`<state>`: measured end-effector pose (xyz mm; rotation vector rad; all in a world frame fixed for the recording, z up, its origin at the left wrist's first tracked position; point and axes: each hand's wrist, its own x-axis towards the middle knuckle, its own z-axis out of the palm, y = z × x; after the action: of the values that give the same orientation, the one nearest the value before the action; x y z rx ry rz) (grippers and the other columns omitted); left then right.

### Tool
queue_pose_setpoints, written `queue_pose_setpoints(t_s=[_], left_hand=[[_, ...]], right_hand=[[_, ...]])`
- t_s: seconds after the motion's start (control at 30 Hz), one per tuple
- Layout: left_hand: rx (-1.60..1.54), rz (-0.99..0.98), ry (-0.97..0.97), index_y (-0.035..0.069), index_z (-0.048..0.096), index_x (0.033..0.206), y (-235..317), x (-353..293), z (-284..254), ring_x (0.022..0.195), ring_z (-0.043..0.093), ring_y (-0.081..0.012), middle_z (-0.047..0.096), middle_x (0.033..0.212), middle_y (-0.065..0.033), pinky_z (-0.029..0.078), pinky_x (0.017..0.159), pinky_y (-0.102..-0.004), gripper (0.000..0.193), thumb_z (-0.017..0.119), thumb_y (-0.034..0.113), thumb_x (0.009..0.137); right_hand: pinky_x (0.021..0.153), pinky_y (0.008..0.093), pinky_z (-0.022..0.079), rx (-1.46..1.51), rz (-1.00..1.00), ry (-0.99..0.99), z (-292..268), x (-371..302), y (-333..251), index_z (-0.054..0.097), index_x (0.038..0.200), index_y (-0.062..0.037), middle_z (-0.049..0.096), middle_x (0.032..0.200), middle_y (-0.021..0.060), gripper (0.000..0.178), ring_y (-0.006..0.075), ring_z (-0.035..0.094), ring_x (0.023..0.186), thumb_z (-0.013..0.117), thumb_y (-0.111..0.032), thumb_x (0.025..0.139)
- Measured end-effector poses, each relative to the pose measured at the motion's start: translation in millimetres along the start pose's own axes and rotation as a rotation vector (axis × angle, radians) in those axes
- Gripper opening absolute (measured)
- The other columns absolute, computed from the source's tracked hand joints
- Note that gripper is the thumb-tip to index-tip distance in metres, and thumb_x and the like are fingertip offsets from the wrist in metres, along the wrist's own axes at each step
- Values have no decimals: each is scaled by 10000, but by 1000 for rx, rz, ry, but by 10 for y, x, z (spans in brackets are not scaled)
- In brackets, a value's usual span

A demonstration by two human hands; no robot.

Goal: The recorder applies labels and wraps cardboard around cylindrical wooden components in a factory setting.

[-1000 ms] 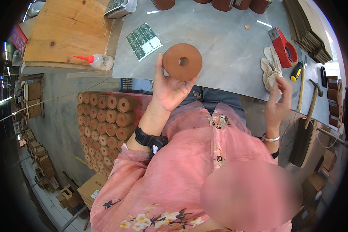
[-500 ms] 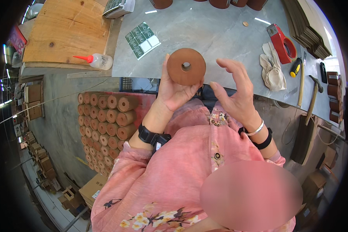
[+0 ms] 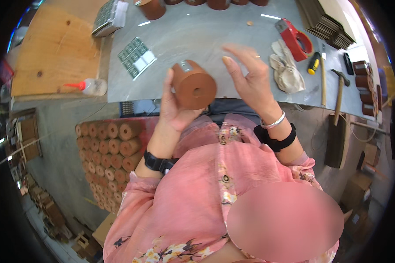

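Note:
Near the table's front edge, my left hand [image 3: 174, 108] holds a reddish-brown cylinder [image 3: 194, 90] from its left side and below. Its round end, with a hole in the middle, is turned toward me, and a small pale label [image 3: 186, 66] shows on its upper side. My right hand [image 3: 253, 83] hovers to the right of it, apart from it, with thumb and fingers spread and nothing in them; the fingertips are slightly blurred. Beyond the left hand, a sheet of green stickers [image 3: 130, 53] with some blank white places lies on the grey table [image 3: 171, 44].
Several similar cylinders [image 3: 152, 8] stand along the far edge. At right lie a cloth glove [image 3: 286, 70], a red tape dispenser [image 3: 289, 41], a yellow-black screwdriver [image 3: 314, 63] and a hammer [image 3: 339, 90]. A red-tipped bottle [image 3: 93, 86] is at left, above stacked cylinders [image 3: 107, 149].
My left hand has tilted the cylinder, so its labelled side now shows. The table things appear shifted left in the view. My right hand stays apart from the cylinder, its fingers spread.

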<state>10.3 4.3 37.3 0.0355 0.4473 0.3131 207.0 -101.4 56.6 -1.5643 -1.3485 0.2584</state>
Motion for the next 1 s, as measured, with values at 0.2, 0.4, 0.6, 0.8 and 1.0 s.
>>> queue_pose_setpoints(t_s=[0.2, 0.4, 0.6, 0.8, 1.0], left_hand=[[-138, -4, 14, 98, 581, 1305, 188, 77, -20, 1227, 580, -369, 609, 1281, -127, 571, 985, -494, 634, 661, 590, 912], [-86, -11, -7, 108, 592, 1294, 119, 269, 138, 1249, 571, -389, 598, 1320, -112, 571, 976, -493, 594, 612, 588, 945], [45, -10, -18, 155, 518, 1385, 36, 392, 279, 1230, 614, -251, 605, 1352, -66, 546, 1014, -467, 619, 535, 616, 972], [83, 1, -26, 139, 520, 1389, -25, 373, 319, 1301, 560, -260, 556, 1428, -102, 513, 1064, -458, 571, 518, 563, 1006], [40, 12, 95, 147, 533, 1373, -54, 340, 389, 1271, 577, -314, 579, 1364, -115, 526, 1042, -478, 599, 490, 613, 998]], right_hand=[[963, 444, 476, -949, 4, 277, -754, -482, 654, 678, 1213, -67, 673, 1221, 160, 356, 368, 617, 1098, 739, -160, 875], [864, 411, 510, -526, 405, 194, -768, -378, 622, 675, 1168, -43, 679, 1076, 152, 301, 344, 629, 1022, 703, -57, 869], [828, 391, 535, -296, -348, 182, 3, 198, -400, 681, 1151, -49, 689, 1049, 163, 308, 322, 671, 974, 729, -152, 864], [672, 399, 539, -460, -204, 29, 501, 626, -379, 736, 951, -104, 712, 909, 82, 168, 288, 683, 834, 725, -252, 872], [594, 388, 538, -340, 26, 358, 90, 1005, -132, 724, 933, -103, 690, 766, 108, 141, 307, 688, 683, 711, -240, 902]])
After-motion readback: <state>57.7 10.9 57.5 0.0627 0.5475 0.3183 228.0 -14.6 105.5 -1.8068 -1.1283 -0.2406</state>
